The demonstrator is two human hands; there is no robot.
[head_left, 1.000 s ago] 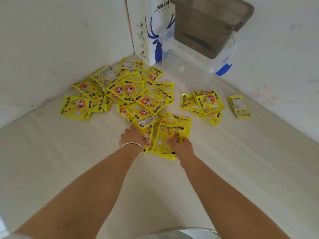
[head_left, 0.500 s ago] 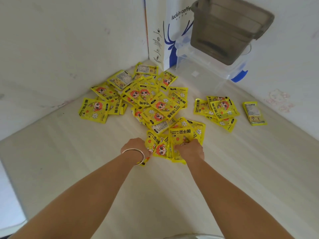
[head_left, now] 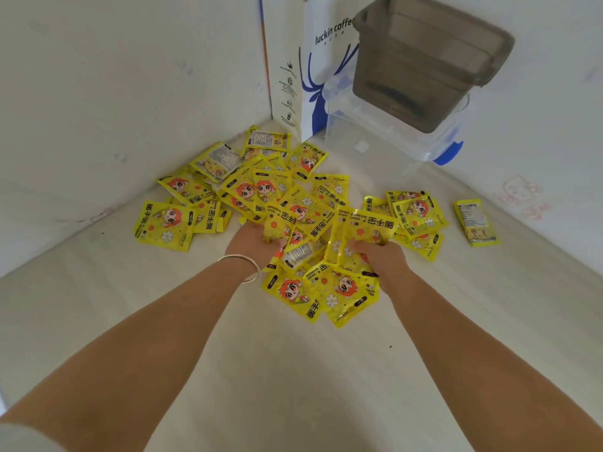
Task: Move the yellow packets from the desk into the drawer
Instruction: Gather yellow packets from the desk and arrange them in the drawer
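Note:
Several yellow packets (head_left: 257,190) with a red-haired cartoon figure lie scattered over the pale desk (head_left: 293,370), heaped toward the back corner. My left hand (head_left: 253,243), a silver bangle on its wrist, grips a few packets (head_left: 277,225) at the front of the heap. My right hand (head_left: 380,256) holds a bunch of packets (head_left: 362,230) lifted and tilted up. More packets (head_left: 321,291) lie flat just below both hands. A small group (head_left: 416,213) and one lone packet (head_left: 476,221) lie to the right. No drawer is in view.
A white and blue paper bag (head_left: 313,73) stands in the back corner. Beside it a grey lidded tub (head_left: 427,60) sits on a clear plastic box (head_left: 391,135) with a blue clip. White walls close in the desk on the left and right.
Both hands have gathered packets and lifted them toward me. Some packets now lie flat in front of the hands. The camera has moved closer and tilted.

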